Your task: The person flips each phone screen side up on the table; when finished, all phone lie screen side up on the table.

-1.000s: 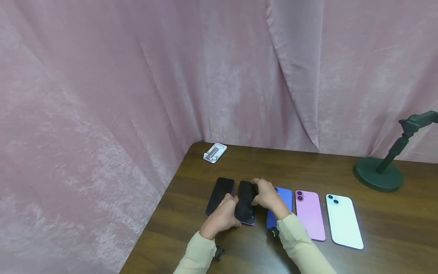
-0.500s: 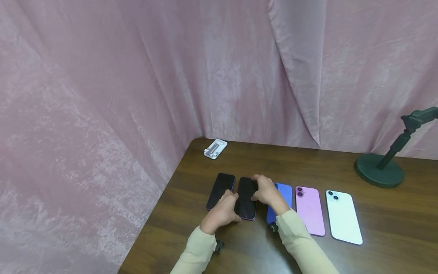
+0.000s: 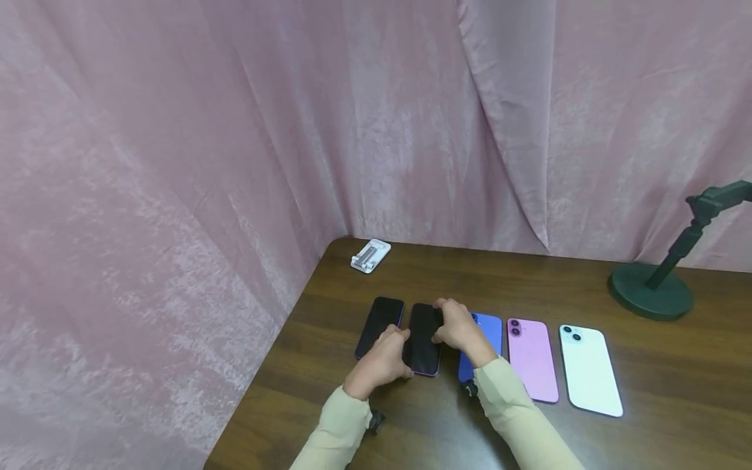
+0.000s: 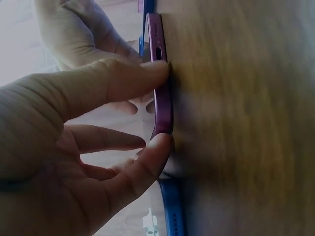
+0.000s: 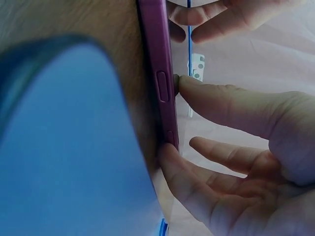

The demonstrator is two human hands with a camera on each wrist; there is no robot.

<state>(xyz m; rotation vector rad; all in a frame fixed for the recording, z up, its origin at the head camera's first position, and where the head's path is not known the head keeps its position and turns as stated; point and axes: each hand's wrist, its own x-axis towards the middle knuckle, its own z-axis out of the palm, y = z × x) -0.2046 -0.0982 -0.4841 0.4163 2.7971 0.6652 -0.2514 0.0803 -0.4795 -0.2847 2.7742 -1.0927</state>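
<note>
A phone (image 3: 424,346) lies flat on the table, dark screen up, between the two hands; its purple edge shows in both wrist views. My left hand (image 3: 382,359) grips its near left corner. In the left wrist view, the thumb touches the purple phone's (image 4: 164,110) bottom edge by the port and a finger rests at the corner. My right hand (image 3: 461,329) holds the far right part. In the right wrist view, a finger touches the purple side edge (image 5: 160,69) while the thumb rests at the screen. Left of it lies another dark-screened phone (image 3: 378,320), partly behind my left hand.
To the right, a blue phone (image 3: 490,336), partly under my right arm, a pink phone (image 3: 533,359) and a pale mint phone (image 3: 590,372) lie back up. A white folded stand (image 3: 370,256) sits at the far left corner. The green stand base (image 3: 649,292) is at back right.
Both hands stay on the purple-edged phone, almost still. The head view has tilted slightly, so the table sits a little higher.
</note>
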